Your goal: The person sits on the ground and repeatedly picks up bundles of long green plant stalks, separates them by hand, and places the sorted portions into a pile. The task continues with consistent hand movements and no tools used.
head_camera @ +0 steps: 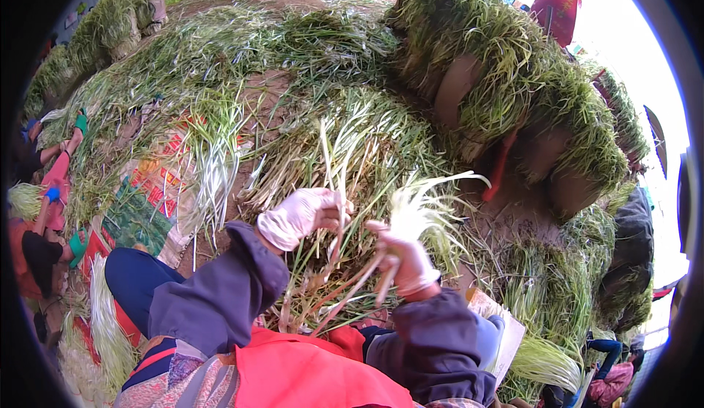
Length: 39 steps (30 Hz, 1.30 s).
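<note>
My left hand (301,218), in a thin whitish glove, pinches a long pale stalk (341,188) of a leafy green vegetable that looks like garlic chives or garlic sprouts. In my right hand (406,262), gloved too, is a small bunch of stalks (419,210); its pale ends fan out above the hand, and several stems hang below the fingers. The hands are a little apart above my lap. Beneath and beyond them lies a loose heap of stalks (297,174), some brownish. A bunch of white and green stalks (217,160) lies to the left.
A printed woven sack (146,210) lies flat at the left. Tall bundles of greens (495,61) stand at the upper right. Loose greens (231,45) cover the ground beyond. A pale box (509,342) is beside my right arm. Other people sit at the left edge and lower right.
</note>
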Each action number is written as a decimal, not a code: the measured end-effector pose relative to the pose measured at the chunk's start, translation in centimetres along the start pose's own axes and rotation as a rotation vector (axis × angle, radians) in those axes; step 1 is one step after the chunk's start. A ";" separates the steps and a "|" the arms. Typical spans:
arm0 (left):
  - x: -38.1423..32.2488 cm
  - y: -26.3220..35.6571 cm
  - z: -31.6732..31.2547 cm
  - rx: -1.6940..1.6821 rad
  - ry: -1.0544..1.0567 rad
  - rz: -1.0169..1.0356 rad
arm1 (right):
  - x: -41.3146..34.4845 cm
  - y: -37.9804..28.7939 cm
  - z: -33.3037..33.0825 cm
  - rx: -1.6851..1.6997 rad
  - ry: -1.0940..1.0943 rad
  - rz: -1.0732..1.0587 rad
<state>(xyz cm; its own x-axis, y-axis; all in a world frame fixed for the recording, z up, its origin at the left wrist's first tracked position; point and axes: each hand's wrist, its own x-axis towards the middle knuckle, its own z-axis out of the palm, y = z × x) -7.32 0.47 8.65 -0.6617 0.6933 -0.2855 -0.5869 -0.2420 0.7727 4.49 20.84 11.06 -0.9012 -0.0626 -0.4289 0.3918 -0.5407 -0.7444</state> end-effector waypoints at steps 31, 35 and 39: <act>-2.2 -5.3 -5.9 1.421 0.239 0.357 | -1.9 -7.1 -5.2 0.202 0.183 -0.395; -0.6 -2.8 2.7 0.867 -0.128 0.270 | -0.9 -5.8 -3.8 0.259 0.120 -0.293; -0.9 -3.4 6.0 0.913 -0.038 0.085 | -0.8 -5.3 -3.6 0.215 0.179 -0.275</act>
<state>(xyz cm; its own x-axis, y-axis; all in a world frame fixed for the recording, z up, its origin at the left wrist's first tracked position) -1.93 4.77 9.64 -0.6608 0.7233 -0.2004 0.0703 0.3255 0.9429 3.75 26.77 13.51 -0.9132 0.2463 -0.3246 0.0751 -0.6813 -0.7281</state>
